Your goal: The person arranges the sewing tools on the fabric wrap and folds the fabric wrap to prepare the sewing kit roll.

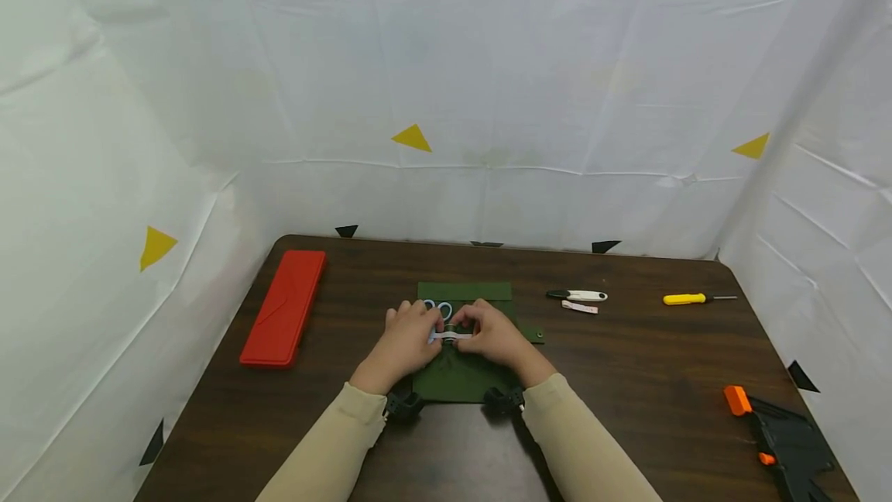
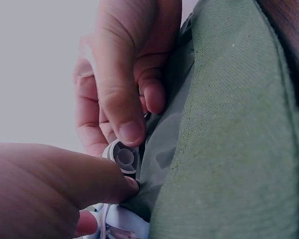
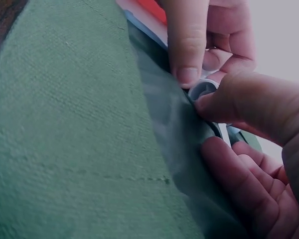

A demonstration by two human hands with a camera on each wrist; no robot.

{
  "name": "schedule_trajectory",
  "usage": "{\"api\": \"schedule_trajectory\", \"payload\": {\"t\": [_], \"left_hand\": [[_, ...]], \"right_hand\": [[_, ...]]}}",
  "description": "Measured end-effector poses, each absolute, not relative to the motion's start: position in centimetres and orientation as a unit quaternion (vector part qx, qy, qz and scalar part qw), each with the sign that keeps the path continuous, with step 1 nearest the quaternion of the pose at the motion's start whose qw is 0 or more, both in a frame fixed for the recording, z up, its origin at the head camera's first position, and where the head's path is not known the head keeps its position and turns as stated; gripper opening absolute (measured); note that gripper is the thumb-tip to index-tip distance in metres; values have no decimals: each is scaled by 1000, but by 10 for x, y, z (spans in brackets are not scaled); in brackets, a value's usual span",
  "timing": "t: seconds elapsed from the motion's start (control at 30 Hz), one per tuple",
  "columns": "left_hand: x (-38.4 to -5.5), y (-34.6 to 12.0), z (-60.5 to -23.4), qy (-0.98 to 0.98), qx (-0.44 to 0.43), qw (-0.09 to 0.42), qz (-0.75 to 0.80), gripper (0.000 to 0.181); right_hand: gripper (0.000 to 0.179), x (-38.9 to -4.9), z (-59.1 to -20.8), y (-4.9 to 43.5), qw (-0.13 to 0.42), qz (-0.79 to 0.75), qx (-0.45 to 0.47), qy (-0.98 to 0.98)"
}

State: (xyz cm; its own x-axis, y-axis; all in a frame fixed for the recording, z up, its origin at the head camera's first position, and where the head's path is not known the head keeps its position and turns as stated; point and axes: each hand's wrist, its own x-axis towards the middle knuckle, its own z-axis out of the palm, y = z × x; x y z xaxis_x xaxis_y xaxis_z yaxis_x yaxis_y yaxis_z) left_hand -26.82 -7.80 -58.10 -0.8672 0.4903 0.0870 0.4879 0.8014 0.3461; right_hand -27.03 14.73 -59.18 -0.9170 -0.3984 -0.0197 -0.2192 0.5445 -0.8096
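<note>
A green fabric pouch (image 1: 460, 378) lies on the table in front of me, its flap opened away and a snap tab at the right. Over its mouth, both hands pinch a small white spool (image 2: 124, 158), whose round end has a hub in the middle. My left hand (image 1: 409, 335) has its thumb against one side of the spool. From the other side, my right hand (image 1: 496, 338) has thumb and fingers on it. Light blue scissors handles (image 1: 444, 310) show just beyond the hands. Fingers hide most of the spool.
A red case (image 1: 284, 308) lies to the left. Right of the pouch are black-and-white thread snips (image 1: 578, 295), a small pinkish strip (image 1: 580, 307) and a yellow screwdriver (image 1: 686, 299). A black tool with orange parts (image 1: 787, 432) sits near the right edge.
</note>
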Motion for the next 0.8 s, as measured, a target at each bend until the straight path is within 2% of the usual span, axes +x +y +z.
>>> {"api": "schedule_trajectory", "payload": {"t": [0.23,0.57,0.8], "left_hand": [[-269,-80,-585,947,267,-14,178,10],[-269,-77,-589,953,252,-56,157,10],[-269,-78,-587,953,256,-39,158,11]], "right_hand": [[24,-271,-590,148,110,-445,-182,870],[23,-271,-596,147,72,-425,-155,889],[23,-271,-596,146,77,-426,-168,886]]}}
